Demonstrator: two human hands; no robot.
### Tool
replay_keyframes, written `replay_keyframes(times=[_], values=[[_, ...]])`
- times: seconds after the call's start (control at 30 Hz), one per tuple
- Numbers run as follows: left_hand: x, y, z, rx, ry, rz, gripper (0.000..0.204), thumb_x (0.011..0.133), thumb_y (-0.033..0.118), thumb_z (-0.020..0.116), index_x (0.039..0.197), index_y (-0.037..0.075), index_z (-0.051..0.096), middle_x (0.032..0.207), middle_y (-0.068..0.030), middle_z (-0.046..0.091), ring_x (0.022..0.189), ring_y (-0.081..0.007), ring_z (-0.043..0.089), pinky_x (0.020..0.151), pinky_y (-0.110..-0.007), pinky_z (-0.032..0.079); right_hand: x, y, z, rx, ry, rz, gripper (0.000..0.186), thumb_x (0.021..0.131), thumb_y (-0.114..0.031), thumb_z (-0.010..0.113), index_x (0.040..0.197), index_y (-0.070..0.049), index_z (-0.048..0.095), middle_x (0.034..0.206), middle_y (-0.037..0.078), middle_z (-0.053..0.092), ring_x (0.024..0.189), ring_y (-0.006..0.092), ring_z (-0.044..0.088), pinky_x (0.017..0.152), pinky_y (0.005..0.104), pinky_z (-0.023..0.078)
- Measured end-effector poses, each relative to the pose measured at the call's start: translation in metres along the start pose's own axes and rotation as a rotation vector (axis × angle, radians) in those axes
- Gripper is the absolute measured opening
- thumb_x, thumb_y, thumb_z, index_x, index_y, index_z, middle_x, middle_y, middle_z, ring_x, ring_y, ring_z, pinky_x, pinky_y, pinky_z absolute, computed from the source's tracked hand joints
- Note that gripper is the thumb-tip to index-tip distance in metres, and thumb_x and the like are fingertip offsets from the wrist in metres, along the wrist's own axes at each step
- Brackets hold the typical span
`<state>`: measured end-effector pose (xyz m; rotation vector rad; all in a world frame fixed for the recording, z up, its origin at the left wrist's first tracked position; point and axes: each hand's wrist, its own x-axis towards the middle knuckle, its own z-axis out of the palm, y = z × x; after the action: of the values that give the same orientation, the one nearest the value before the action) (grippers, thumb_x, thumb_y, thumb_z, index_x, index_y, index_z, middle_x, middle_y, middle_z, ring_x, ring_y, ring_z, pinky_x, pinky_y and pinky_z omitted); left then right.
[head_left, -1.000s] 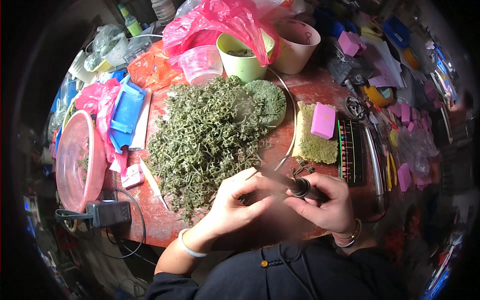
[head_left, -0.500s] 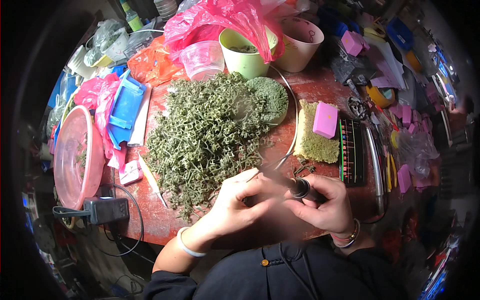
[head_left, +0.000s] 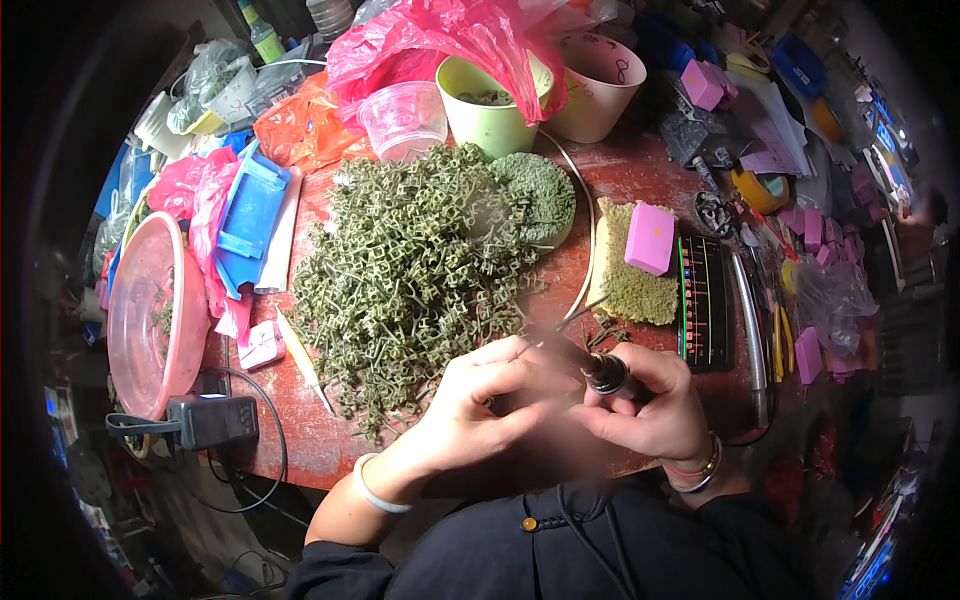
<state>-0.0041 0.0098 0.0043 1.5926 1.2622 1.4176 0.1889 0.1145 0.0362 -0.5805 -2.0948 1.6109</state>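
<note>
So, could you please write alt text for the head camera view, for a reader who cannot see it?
Seen from above, a person's left hand and right hand meet over a red table, the right hand gripping a dark pen-like tool. Before them lies a large heap of small green pieces, with a pink block, green cup and pink basin around.

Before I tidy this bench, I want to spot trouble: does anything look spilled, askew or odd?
Nothing looks damaged. The heap of small green pieces sprawls loose across the red table, with strays inside the pink bowl, which overhangs the table's left edge. A pink block sits on the green pad.
</note>
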Motion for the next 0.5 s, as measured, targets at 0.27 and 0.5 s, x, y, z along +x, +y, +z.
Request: replay_keyframes(times=[0.27,0.5], values=[[0.001,0.008,-0.004,-0.115,-0.088,-0.177,0.025,0.079,0.003,0.072,0.104,0.006,0.071,0.101,-0.0068,0.067,0.098,-0.0226,0.063,0.086,-0.035,0.050,-0.004,0.005,-0.004,0.107,-0.016,0.052,0.021,0.079,-0.003,0.080,0.096,-0.008,0.068,0.062,-0.010,0.049,0.053,-0.0015,0.039,0.048,0.0212,0.029],[-0.011,0.000,0.001,-0.231,-0.067,-0.375,0.028,0.081,0.005,0.072,0.109,0.007,0.070,0.103,-0.0059,0.070,0.091,-0.0145,0.067,0.080,-0.029,0.052,0.002,-0.002,0.002,-0.009,-0.026,0.048,0.022,0.079,-0.004,0.080,0.096,-0.007,0.067,0.060,-0.011,0.046,0.054,-0.0020,0.038,0.049,0.0210,0.028]])
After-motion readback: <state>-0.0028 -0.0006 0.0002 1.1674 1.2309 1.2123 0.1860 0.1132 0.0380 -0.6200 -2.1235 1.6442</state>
